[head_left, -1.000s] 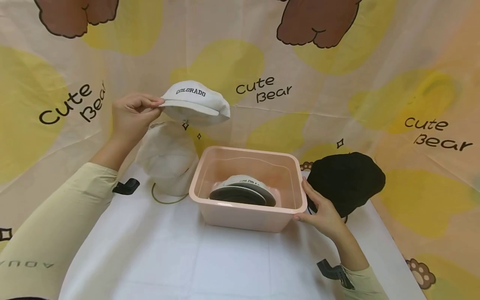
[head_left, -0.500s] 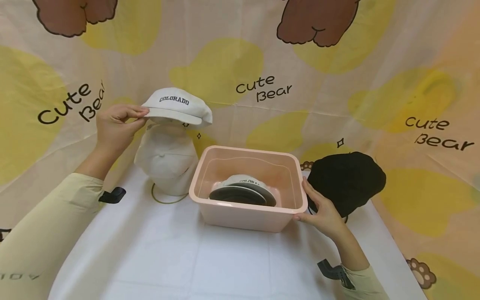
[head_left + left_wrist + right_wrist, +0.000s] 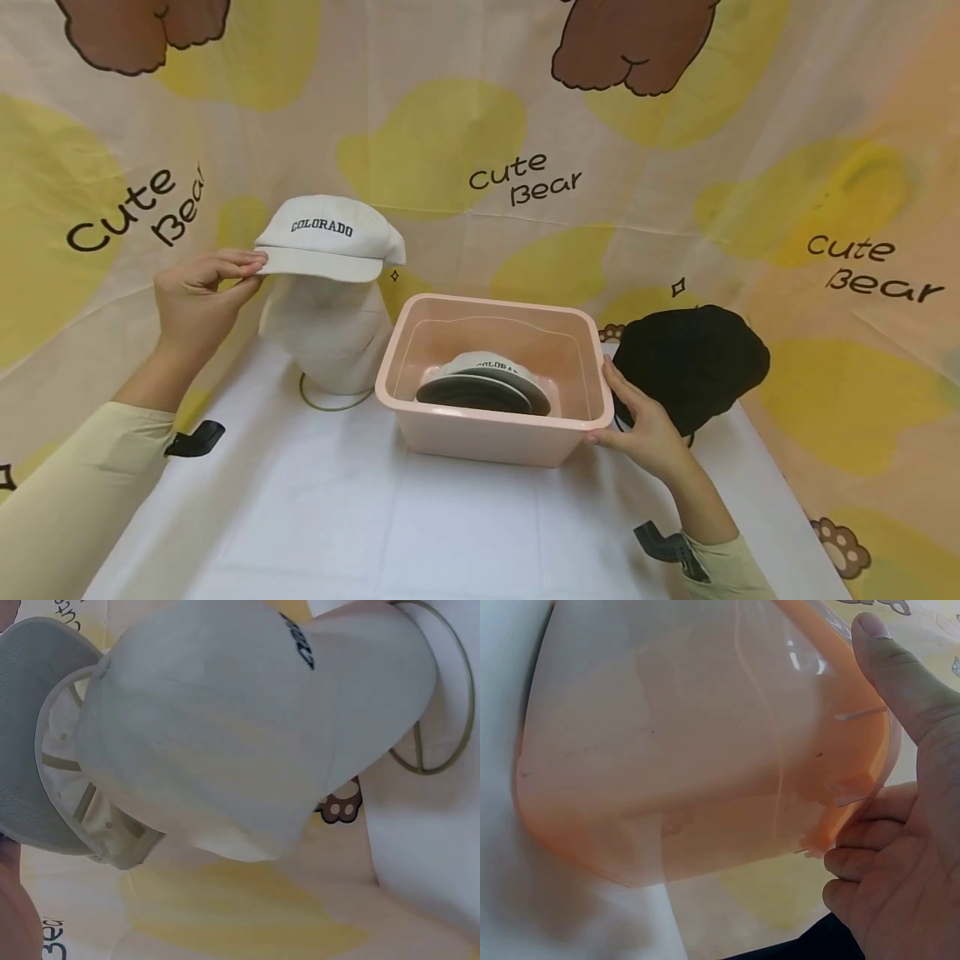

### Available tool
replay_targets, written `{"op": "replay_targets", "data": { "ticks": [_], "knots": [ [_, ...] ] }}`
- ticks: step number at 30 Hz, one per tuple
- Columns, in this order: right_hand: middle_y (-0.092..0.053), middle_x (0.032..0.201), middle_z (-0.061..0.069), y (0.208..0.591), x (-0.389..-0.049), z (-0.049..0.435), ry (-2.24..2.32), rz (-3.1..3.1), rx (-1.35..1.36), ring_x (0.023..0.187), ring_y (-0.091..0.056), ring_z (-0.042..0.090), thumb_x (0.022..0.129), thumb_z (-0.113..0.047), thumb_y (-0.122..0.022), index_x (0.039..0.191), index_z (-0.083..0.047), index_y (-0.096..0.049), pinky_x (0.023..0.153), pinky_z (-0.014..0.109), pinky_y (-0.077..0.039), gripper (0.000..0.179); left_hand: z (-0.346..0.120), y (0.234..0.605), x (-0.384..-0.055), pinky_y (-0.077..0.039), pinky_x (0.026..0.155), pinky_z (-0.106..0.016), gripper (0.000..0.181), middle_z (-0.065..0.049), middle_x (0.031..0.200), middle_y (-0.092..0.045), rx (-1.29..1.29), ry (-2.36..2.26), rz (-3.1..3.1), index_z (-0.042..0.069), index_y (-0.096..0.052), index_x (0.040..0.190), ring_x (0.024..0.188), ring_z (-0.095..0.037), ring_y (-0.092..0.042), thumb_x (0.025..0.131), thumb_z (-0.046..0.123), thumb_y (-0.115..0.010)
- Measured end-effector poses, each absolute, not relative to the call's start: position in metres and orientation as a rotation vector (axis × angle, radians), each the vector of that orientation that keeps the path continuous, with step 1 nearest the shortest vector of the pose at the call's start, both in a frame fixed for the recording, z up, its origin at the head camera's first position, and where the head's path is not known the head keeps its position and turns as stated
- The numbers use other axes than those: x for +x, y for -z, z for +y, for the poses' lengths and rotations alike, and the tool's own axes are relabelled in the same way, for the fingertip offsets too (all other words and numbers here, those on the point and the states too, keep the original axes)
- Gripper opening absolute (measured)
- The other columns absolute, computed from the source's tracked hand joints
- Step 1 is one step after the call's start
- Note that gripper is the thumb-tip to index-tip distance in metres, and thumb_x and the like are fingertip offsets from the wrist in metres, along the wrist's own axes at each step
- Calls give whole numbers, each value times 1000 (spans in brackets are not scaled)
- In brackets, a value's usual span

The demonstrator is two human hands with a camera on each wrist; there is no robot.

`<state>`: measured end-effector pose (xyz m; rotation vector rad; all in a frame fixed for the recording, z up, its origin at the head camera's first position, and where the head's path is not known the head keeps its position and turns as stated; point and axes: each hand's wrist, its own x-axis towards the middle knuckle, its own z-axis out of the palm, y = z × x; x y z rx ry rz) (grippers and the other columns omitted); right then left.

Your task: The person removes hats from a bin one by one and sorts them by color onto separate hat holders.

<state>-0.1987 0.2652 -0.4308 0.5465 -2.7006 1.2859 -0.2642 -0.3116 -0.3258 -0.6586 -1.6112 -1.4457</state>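
My left hand (image 3: 198, 296) pinches by its brim (image 3: 318, 264) the COLORADO cap (image 3: 322, 229), in the upper left of the frame, above another pale cap (image 3: 326, 333). My right hand (image 3: 645, 429) grips the pink box (image 3: 480, 437), which is at the centre.

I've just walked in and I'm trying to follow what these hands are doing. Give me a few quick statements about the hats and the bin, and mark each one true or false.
1. The left hand pinches the brim of a white cap. True.
2. The word on that cap's front is FLORIDA. False: it is COLORADO.
3. The right hand holds the side of the pink bin. True.
4. The bin is empty. False: at least one more cap lies inside.
5. A thin ring shows on the table. True.
6. Nothing stands right of the bin. False: a black hat is there.
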Motion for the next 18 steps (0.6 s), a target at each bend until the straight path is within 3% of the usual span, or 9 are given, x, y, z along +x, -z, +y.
{"op": "replay_targets", "data": {
  "ticks": [9, 18],
  "knots": [
    [-25, 168, 4, 432, -198, 266, -1271, -2718, 532, 153, -27, 41, 74, -31, -93, 162, -19, -30, 111, 69, -35, 109, -312, 352, -244, -58, 93, -26, 17, -25, 91, -76, -714, 1575, -1470, -33, -62, 81, 92, -21, -76, 67, -41, -60],
    [-26, 168, 6, 430, -197, 264, -1260, -2715, 527, 152, -28, 42, 74, -31, -93, 162, -17, -30, 109, 68, -37, 109, -334, 387, -227, -57, 96, -27, 23, -28, 100, -75, -791, 1707, -1499, -34, -61, 84, 103, -26, -75, 67, -46, -53]
  ]
}}
